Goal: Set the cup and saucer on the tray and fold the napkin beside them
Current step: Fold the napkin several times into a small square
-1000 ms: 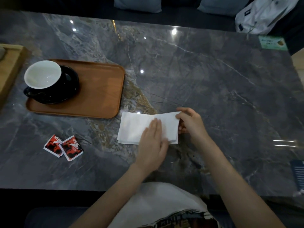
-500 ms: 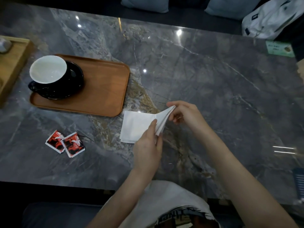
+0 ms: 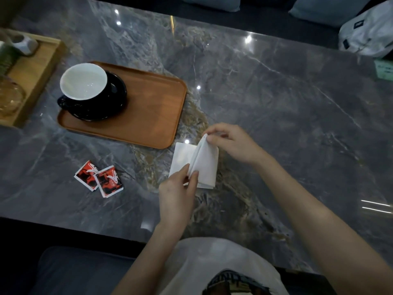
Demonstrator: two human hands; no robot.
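A: The right hand point(image 3: 231, 143) is pinching the top corner of the white napkin point(image 3: 204, 165) between thumb and fingertips, lifting a flap of it off the grey marble table point(image 3: 276, 99). What's the other one doing?

B: The left hand point(image 3: 176, 192) grips the near edge of that same raised flap, thumb and forefinger closed on the paper. So both hands hold the napkin, one at each end of the fold line.

A: And where does the napkin sit?

B: Just off the near right corner of the brown tray point(image 3: 148, 116), close to it but not touching as far as I can see. Its lower layer lies flat on the table; the upper layer stands up in a ridge between the two hands.

A: The cup and saucer?

B: On the tray, at its left end. The cup point(image 3: 84, 81) is black outside, white inside, upright and looks empty, and it rests on the black saucer point(image 3: 114, 99). The handle points left, toward the tray's left rim.

A: Anything else around the tray?

B: Two red and black sachets point(image 3: 98, 178) lie on the table in front of the tray's near edge, overlapping one another. Left of the tray stands a pale wooden box point(image 3: 36, 75) with some small items in it that I can't make out. Far to the tray's right, past the table's back edge, lies a white bag point(image 3: 368, 37).
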